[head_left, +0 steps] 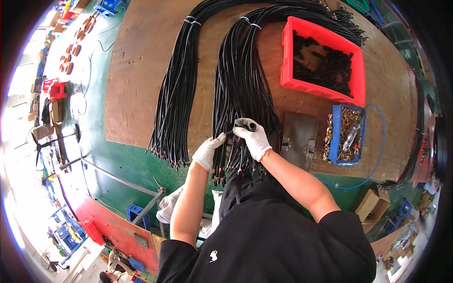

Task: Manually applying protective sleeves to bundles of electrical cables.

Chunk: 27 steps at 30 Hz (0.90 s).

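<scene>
Both my hands wear white gloves over a thick bundle of black cables, whose stripped, coppery ends hang past the table's near edge. My right hand is closed around black tubular sleeves, with one round open end facing up. Close beside it, my left hand pinches a black cable that runs toward the right hand's fingers. Where the cable meets the sleeves is hidden by the fingers. A second tied bundle of black cables lies to the left, apart from my hands.
A red bin with black sleeves stands at the far right of the brown table. Nearer is a blue bin of brass-coloured fittings, a tool on top with a blue hose. A metal plate lies beside it.
</scene>
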Each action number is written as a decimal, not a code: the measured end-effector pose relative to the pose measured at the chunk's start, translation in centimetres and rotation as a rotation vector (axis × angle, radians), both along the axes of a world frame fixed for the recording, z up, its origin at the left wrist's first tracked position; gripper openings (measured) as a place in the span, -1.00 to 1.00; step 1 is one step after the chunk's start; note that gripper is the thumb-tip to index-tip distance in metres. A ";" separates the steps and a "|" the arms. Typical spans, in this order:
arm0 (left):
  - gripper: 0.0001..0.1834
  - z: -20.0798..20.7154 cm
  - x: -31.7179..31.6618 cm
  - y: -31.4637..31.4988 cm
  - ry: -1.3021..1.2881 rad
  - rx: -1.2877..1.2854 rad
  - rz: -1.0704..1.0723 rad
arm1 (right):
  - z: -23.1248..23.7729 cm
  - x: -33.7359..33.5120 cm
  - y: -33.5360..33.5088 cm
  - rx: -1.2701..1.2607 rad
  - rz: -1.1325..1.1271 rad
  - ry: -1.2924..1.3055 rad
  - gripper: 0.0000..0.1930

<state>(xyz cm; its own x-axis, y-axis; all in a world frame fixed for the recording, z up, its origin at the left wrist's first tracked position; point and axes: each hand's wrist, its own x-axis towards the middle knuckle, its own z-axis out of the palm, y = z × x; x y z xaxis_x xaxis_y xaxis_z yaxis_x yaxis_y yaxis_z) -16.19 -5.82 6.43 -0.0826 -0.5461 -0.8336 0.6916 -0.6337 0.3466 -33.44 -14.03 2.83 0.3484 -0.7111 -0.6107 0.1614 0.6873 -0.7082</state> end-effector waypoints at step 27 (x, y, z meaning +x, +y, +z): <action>-0.79 -3.2 2.3 -0.1 -0.082 0.120 -0.270 | 1.9 -5.9 11.2 -0.239 0.842 0.343 -0.52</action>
<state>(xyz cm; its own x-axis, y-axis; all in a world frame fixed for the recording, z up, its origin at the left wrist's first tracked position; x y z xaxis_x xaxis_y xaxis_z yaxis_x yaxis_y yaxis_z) -13.85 -5.96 3.22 -0.1413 -0.4104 -0.9009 0.4654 -0.8307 0.3055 -39.37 -2.79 4.69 0.6332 -0.4268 -0.6457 -0.5667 0.3127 -0.7623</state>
